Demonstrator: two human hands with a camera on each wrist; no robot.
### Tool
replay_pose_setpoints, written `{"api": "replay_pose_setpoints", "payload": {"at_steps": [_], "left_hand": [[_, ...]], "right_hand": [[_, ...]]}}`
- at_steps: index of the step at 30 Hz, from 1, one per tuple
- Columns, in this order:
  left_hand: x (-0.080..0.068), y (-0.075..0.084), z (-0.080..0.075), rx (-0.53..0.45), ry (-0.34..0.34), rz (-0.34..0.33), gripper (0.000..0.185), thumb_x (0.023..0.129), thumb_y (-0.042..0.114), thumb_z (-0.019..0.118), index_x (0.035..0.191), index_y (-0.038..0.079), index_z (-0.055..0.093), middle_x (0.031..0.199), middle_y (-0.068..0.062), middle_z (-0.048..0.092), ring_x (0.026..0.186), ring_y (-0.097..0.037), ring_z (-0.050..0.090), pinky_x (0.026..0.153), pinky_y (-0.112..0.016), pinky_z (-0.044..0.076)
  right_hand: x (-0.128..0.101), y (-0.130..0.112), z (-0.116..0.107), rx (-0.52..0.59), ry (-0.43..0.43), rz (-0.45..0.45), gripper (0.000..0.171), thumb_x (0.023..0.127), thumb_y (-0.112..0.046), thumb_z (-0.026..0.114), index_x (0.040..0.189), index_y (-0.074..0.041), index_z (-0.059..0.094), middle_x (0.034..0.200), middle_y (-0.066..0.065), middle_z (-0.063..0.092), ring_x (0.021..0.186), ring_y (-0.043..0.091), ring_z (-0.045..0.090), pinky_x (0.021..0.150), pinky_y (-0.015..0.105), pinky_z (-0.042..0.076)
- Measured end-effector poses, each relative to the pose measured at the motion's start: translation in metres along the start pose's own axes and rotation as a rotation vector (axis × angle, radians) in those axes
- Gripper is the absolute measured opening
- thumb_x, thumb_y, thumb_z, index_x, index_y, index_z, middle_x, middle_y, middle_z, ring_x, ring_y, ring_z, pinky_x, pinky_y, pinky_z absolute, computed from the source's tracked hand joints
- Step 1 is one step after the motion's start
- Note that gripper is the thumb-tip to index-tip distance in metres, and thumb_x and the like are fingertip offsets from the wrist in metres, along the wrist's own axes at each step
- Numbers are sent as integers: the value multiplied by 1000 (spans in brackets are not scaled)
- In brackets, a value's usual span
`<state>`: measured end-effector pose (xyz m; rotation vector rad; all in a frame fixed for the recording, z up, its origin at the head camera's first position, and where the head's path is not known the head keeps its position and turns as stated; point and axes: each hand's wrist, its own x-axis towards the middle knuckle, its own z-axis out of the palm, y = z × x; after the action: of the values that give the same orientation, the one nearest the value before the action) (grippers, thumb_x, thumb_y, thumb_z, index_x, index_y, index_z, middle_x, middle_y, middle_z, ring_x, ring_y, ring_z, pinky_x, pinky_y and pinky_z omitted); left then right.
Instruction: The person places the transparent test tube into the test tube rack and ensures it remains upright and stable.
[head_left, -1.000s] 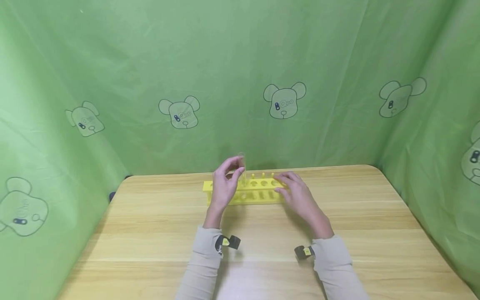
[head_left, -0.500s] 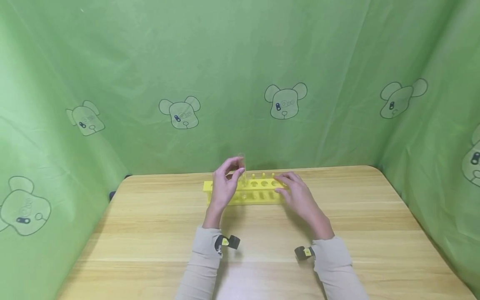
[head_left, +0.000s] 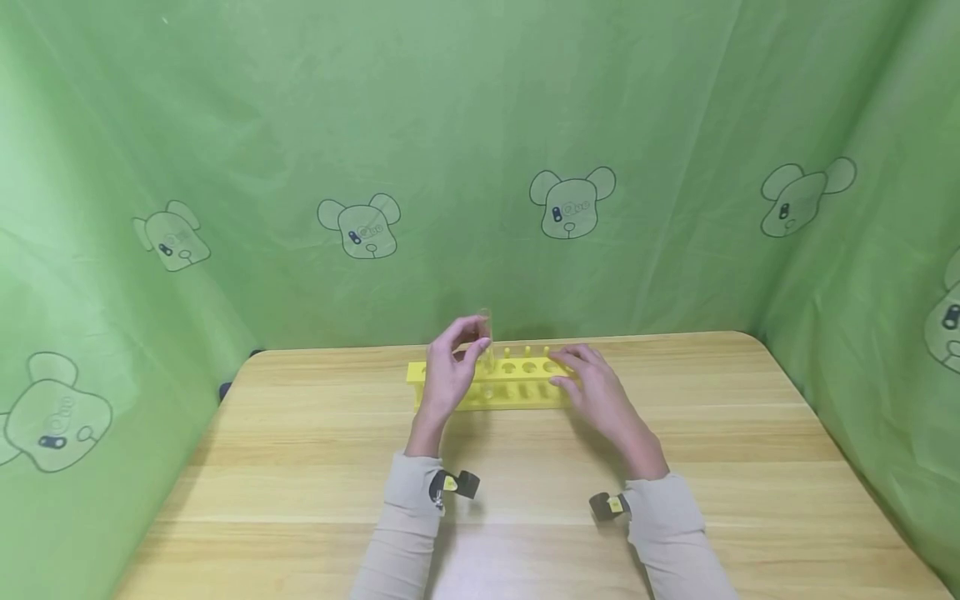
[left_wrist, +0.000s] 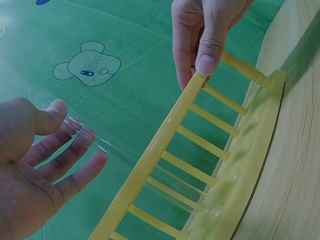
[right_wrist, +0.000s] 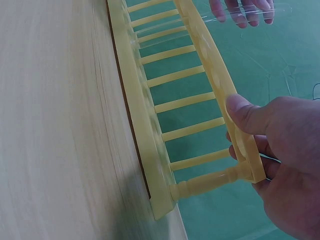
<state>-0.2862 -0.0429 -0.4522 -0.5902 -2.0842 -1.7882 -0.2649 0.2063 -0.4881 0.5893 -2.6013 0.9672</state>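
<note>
Where the yellow rack stands across the far middle of the wooden table, its long axis runs left to right in front of the person, and both hands sit on it, one toward each end. The clear glass tube stands upright in a hole left of the rack's centre, its long axis vertical, its foot down at the base rail and its mouth well above the top rail.

The left hand is the hand nearer the tube. Thumb and fingers close lightly round the upper part of the tube just below the rim; in the left wrist view the tube runs from that hand down through the top rail to a dimple in the base, thumb on one side, fingers curled on the other.

The right hand is well apart from the tube, at the rack's right end. In the right wrist view its thumb presses on the top rail and the fingers wrap beneath it, so that hand clamps the rack itself.

Judgement: the tube's line of travel is straight along its own axis, through the hole. The left hand is placed for that; the right only steadies the rack.
</note>
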Motion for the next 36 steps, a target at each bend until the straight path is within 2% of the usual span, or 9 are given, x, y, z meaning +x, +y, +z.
{"api": "replay_pose_setpoints", "payload": {"at_steps": [3,7,11,21,36], "left_hand": [[0,0,0,1,-6,-3,30,97,4,69,127,3,66,109,-14,70,104,-27,70,86,-37,63],[0,0,-1,-6,-11,-12,30,97,4,68,127,3,66,109,-15,70,103,-28,69,86,-44,63],[1,0,-2,-7,-14,-21,30,97,4,68,127,3,66,110,-15,70,104,-28,69,87,-46,62],[3,-3,-4,-21,-13,-6,29,96,3,69,125,3,67,109,-18,70,102,-34,70,85,-53,62],[4,0,-3,-2,-39,-36,32,96,1,68,128,5,66,110,-13,70,105,-27,69,87,-40,62]], "right_hand": [[0,-1,-1,1,0,1,41,96,-9,72,135,2,62,131,18,60,123,37,53,108,53,47],[0,-2,-1,1,-1,2,42,96,-10,72,135,2,62,131,18,60,124,37,53,108,53,47],[1,-2,-2,0,0,4,42,96,-10,72,135,2,62,131,18,60,124,37,53,108,54,47],[3,-3,0,-8,-9,24,42,97,-10,71,136,2,62,132,18,59,125,37,52,109,54,46],[2,-7,-2,0,-21,49,43,97,-11,70,137,2,61,134,19,58,126,37,52,110,55,45]]}}
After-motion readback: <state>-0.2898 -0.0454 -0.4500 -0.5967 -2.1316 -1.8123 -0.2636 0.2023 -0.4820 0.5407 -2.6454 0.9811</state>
